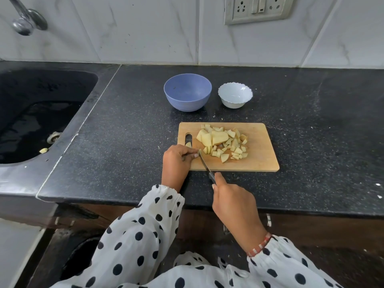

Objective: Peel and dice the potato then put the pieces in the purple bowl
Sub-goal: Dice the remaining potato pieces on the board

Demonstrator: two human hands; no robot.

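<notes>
Peeled potato lies in pale yellow pieces [224, 142] on a wooden cutting board [259, 159]: larger chunks toward the back, several small dice in front. My right hand [232, 200] grips a knife [204, 163] by its dark handle, the blade angled up-left onto the board. My left hand [176, 161] rests on the board's left edge, fingers curled, fingertips at the blade tip and a small potato slice. The purple bowl [187, 92] stands behind the board with no potato in it.
A white scalloped bowl [235, 94] sits right of the purple one. A dark sink [37, 113] with a tap [27, 19] is at the left, a potato scrap lying in it. A wall socket [257, 9] is above. The black counter edge runs under my wrists.
</notes>
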